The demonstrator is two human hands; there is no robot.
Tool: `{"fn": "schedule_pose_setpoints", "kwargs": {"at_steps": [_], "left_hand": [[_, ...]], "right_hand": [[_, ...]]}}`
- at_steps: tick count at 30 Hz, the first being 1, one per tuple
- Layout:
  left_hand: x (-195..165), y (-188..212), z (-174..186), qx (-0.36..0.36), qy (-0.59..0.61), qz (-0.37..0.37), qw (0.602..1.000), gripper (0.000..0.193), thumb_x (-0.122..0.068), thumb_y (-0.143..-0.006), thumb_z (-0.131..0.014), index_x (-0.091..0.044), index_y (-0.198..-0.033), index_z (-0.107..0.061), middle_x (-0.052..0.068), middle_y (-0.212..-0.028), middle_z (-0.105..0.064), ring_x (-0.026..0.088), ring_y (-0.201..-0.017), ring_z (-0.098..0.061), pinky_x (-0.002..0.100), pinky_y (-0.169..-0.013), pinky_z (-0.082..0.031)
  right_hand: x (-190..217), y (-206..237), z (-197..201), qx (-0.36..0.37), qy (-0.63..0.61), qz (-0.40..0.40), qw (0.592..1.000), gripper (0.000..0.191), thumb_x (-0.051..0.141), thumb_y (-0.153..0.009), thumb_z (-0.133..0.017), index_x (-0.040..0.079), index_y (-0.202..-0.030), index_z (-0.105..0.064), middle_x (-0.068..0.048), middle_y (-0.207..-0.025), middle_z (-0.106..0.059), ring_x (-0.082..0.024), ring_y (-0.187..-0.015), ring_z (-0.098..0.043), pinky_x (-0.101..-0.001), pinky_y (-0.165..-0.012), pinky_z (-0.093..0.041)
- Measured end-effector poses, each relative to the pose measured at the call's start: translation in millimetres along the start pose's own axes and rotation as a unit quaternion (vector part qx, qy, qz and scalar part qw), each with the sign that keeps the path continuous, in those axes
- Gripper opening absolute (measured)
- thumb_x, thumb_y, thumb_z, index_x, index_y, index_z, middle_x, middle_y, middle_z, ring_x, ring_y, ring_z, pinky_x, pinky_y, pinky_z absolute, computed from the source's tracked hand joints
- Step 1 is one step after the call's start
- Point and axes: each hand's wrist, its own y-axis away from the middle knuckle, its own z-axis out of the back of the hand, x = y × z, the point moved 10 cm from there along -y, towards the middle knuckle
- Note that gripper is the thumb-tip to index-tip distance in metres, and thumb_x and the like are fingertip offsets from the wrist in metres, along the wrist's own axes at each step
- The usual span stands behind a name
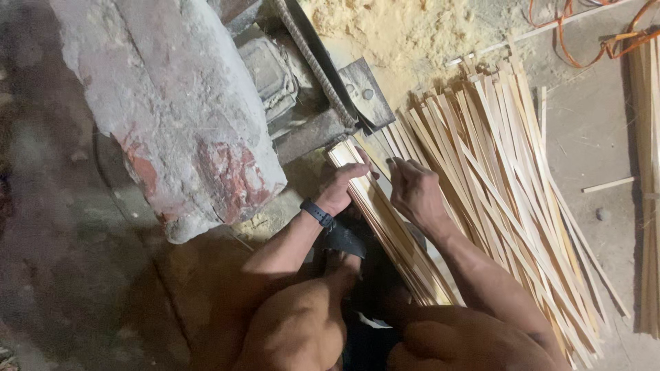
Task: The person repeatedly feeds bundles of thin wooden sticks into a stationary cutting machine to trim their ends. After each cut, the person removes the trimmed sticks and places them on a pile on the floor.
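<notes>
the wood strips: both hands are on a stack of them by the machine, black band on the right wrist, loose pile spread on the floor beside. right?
Not quite. In the head view the black band is on the left wrist, not the right. The rest holds: left hand and right hand are on the stack of wood strips by the machine, loose pile beside.

The gray floor (591, 130) holds a big pile of thin wood strips (509, 178). Yellow sawdust (392, 34) and maybe an orange cord (584, 41) lie there too.

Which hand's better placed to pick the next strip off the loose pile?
Probably the right hand. It sits beside the loose strips fanned out on that side, fingers curled at their near ends. The left hand, with the dark wristband, rests on the stacked bundle next to the machine.
</notes>
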Motion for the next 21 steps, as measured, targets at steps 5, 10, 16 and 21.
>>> {"fn": "schedule_pose_setpoints", "kwargs": {"at_steps": [5, 10, 16, 21], "left_hand": [[23.9, -13.9, 34.0, -0.087, -0.012, 0.05, 0.995, 0.037, -0.027, -0.089, -0.075, -0.006, -0.12, -0.071, 0.008, -0.12, -0.072, 0.019, -0.114, -0.063, 0.036, -0.104, -0.048], [8.2, -3.1, 20.6, -0.108, -0.05, 0.032, 0.992, 0.042, -0.028, -0.082, -0.085, -0.001, -0.112, -0.074, 0.013, -0.12, -0.072, 0.023, -0.117, -0.063, 0.04, -0.113, -0.04], [-27.3, 11.0, -21.9, -0.112, -0.118, 0.002, 0.987, 0.057, -0.029, -0.07, -0.092, 0.005, -0.113, -0.074, 0.019, -0.122, -0.074, 0.024, -0.125, -0.062, 0.037, -0.117, -0.037], [-37.8, 18.0, -32.5, -0.114, -0.12, -0.009, 0.986, 0.066, -0.029, -0.071, -0.091, 0.006, -0.122, -0.069, 0.018, -0.133, -0.069, 0.025, -0.133, -0.057, 0.037, -0.118, -0.037]], "right_hand": [[20.0, -30.4, -17.6, 0.028, 0.023, 0.053, 0.998, 0.027, 0.005, -0.108, -0.061, 0.0, -0.082, -0.067, -0.01, -0.062, -0.06, -0.017, -0.05, -0.051, -0.033, -0.043, -0.042], [26.0, -21.6, 6.1, 0.013, 0.006, 0.071, 0.997, 0.009, 0.006, -0.102, -0.063, 0.001, -0.104, -0.071, -0.012, -0.081, -0.069, -0.018, -0.062, -0.063, -0.0317, -0.054, -0.053], [29.6, 38.8, 34.9, -0.066, 0.125, 0.113, 0.983, 0.027, 0.015, -0.092, -0.071, 0.0, -0.114, -0.074, -0.021, -0.095, -0.072, -0.029, -0.077, -0.07, -0.0314, -0.062, -0.062], [-8.7, 52.3, 18.0, -0.044, -0.06, 0.031, 0.997, 0.011, 0.007, -0.101, -0.07, 0.001, -0.109, -0.075, -0.018, -0.096, -0.078, -0.021, -0.078, -0.078, -0.025, -0.059, -0.062]]}}
